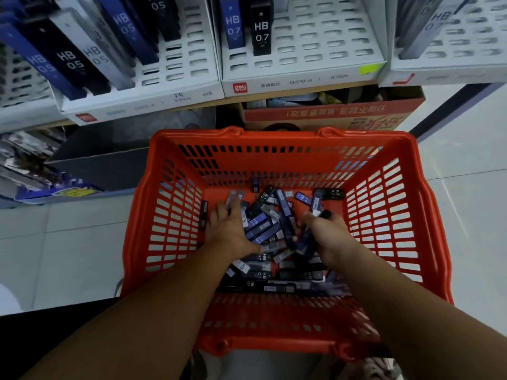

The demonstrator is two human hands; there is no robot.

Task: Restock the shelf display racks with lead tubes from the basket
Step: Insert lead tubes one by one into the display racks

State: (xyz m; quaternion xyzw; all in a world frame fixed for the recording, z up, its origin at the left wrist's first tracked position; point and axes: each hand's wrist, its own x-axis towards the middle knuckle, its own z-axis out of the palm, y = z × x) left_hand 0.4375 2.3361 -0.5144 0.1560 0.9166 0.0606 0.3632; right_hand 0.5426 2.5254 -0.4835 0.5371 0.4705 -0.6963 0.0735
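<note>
Far left, low shelf: stacked printed papers (30, 160), blurred. Top left: 0.5 rack (142, 104), white and slotted, its left part filled with blue, black and grey HB 0.5 tubes (68, 61) leaning in rows; the slots on its right side are bare.

Centre, on the tiled floor (466, 165): red basket (274, 135). One black tube (203, 215) stands against its left wall. The left hand (230, 229) is down in the basket, fingers curled around grey tubes (234, 197) at the left edge of the pile; the grip is blurred. The pile (269, 229) of loose blue, black and grey tubes covers the basket bottom between and under both hands, some marked HB 0.7, at least one HB 0.5.

Above the basket: 0.7 rack (301, 50), with only a blue tube (233, 23) and a black one (262, 28) side by side at its left; the other slots are open.

The right hand (329, 237) is in the basket on the right of the pile, fingers closed around a few dark tubes (317, 207) that stick out past the fingertips.

Behind the basket, right: cardboard box (329, 116) with red print, under the shelf. Top right: third rack (452, 50), with grey tubes at its left, blurred.
</note>
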